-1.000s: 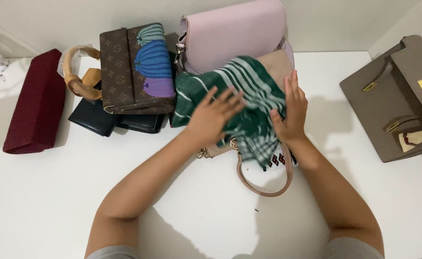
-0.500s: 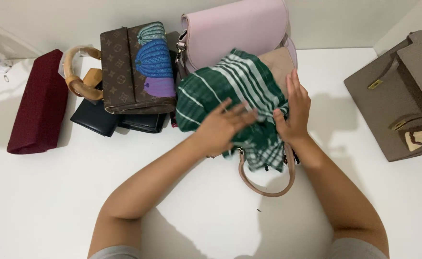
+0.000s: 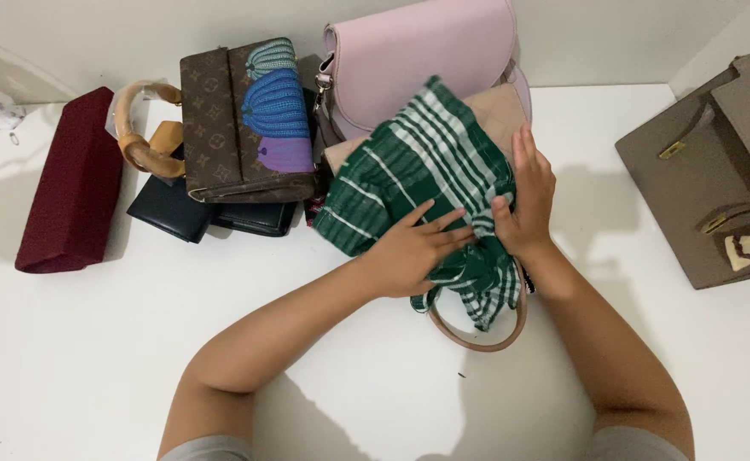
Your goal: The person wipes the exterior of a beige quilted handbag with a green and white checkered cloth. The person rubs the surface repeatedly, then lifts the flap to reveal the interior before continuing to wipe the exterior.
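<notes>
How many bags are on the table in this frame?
7 at least. Red clutch far left; two black bags under the brown patterned bag; pink bag at the back; beige bag beneath the green cloth; taupe bag right. More may be hidden.

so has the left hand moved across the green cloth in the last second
Yes. The left hand has slid down and to the right over the green striped cloth, away from the brown patterned bag and closer to the right hand.
</notes>
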